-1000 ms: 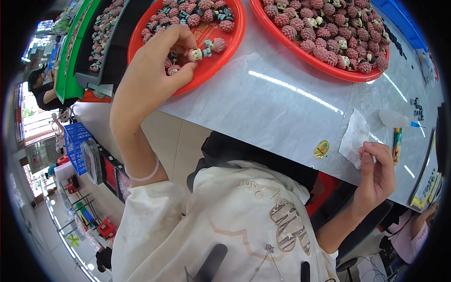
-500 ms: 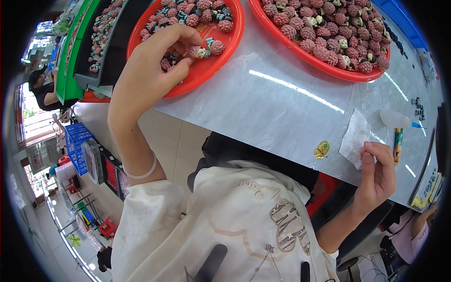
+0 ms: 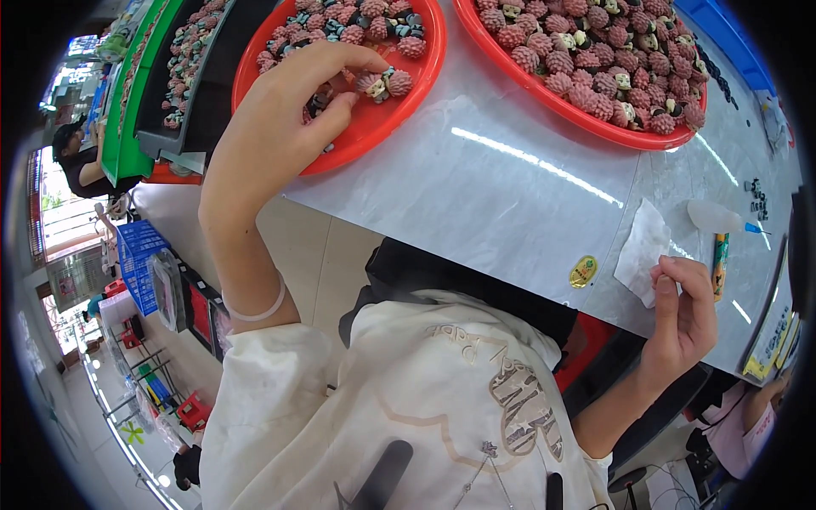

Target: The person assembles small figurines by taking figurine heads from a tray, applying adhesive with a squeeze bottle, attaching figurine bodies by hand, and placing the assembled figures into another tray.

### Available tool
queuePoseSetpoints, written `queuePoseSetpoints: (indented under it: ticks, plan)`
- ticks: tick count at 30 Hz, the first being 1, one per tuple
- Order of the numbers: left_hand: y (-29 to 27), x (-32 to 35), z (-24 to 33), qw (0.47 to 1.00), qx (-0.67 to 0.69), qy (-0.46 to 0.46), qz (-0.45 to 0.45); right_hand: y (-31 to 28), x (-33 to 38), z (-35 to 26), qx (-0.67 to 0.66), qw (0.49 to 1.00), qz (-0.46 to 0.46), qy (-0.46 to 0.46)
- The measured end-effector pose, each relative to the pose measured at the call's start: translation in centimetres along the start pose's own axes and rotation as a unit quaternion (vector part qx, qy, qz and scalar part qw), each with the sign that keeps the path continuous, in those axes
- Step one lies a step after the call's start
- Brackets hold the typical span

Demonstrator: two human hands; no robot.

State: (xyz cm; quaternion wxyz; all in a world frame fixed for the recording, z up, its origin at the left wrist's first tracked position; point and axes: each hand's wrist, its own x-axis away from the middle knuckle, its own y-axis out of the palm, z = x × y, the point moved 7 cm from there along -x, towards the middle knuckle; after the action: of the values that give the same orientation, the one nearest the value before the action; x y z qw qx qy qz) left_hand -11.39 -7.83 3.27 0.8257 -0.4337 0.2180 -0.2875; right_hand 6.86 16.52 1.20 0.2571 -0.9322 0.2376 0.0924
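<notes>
My left hand (image 3: 276, 119) reaches over a red round tray (image 3: 382, 129), its thumb and forefinger apart. Just beyond the fingertips lie small figurines (image 3: 374, 87) with knobbly pink tops and pale faces. More of these pieces, some with dark and light-blue parts, fill the tray's far side. My right hand (image 3: 684, 314) is raised at the near right table edge, thumb and forefinger drawn together in a pinch. Whether anything sits between those fingertips is too small to make out. A crumpled white tissue (image 3: 639, 253) lies just behind that hand.
A larger red tray (image 3: 578, 126) heaped with pink-topped figurines stands at the far right. A white squeeze bottle (image 3: 712, 214) with a blue needle tip and small black pieces (image 3: 756, 200) lie on the right. Left are a green-edged conveyor (image 3: 121, 110) and blue crates (image 3: 140, 263).
A figurine that was between my left fingertips now lies farther right, beside another. The smaller tray has shifted slightly right. My right hand has stayed in place.
</notes>
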Motion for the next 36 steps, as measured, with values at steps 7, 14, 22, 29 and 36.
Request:
queuePoseSetpoints:
  ticks: [7, 14, 22, 29, 36]
  plan:
    - [-0.7, 0.1, -0.2, 1.0, 0.005, 0.023, -0.001, 0.0, -0.1, 0.0, 0.001, 1.0, 0.004, 0.001]
    - [-3.1, 1.1, -5.0, 0.985, -0.097, -0.085, 0.112, -0.5, -0.2, 0.0, -0.003, 1.0, 0.014, 0.0]
    - [0.2, -1.9, -4.6, 0.966, -0.238, -0.027, 0.095, -0.4, -0.3, -0.4, -0.008, 1.0, 0.006, -0.012]
    - [-1.2, 0.1, -2.6, 0.985, -0.168, -0.02, 0.042, -0.8, 0.0, 0.3, -0.005, 1.0, -0.017, 0.012]
    - [-0.5, -2.3, 0.1, 0.989, -0.109, 0.061, 0.081, -0.8, -0.7, -0.4, -0.014, 1.0, 0.014, -0.015]
